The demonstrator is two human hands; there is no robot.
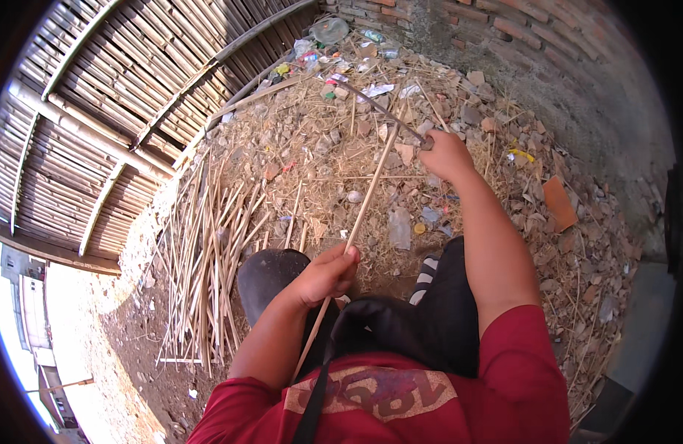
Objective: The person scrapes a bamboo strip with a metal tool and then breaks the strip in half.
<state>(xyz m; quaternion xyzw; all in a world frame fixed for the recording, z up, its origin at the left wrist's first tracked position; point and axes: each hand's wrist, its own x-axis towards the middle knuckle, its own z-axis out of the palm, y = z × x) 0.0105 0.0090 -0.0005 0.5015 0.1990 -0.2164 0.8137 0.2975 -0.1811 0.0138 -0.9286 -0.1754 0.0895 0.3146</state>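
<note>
My left hand [330, 274] is closed around a thin, pale bamboo strip [371, 189]. The strip slants from beside my left side up to the middle of the view. In my closed right hand [446, 157], farther out and to the right, is a long knife [382, 109] with a dark, narrow, slightly curved blade; its handle is mostly hidden by my fingers. The blade points up and left and crosses the strip at its far end. Whether the two touch I cannot tell. To the left of my knee lies a loose pile of similar bamboo strips [208, 266].
Rubble, dry straw and plastic litter cover the ground [334, 155]. A bamboo slat wall [156, 74] stands at the left, a brick wall [548, 52] at the right. An orange tile piece [559, 203] lies at the right. My dark-clad knees flank the work area.
</note>
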